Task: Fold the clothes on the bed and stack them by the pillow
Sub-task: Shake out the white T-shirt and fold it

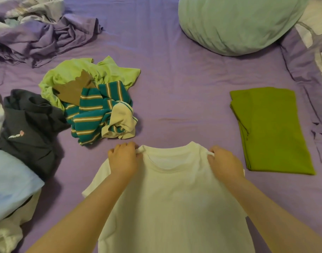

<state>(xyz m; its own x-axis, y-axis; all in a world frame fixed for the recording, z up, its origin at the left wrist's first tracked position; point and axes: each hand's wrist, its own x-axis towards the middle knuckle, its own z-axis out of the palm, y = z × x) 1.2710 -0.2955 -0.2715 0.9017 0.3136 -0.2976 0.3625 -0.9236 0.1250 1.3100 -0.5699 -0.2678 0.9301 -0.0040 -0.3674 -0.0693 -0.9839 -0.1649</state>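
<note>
**Both hands pinching at the shoulders**

So both bare forearms come in from the bottom edge and angle toward each other, backs of the hands facing up. The left hand (pixel 124 158) has its fingers curled, pinching a bit of the plain white cotton T-shirt (pixel 174 198) right by the collar. The right hand (pixel 223 162) mirrors it on the other shoulder, fingers bunched around a small fold. Wrists look pretty straight, no sleeves.
</note>
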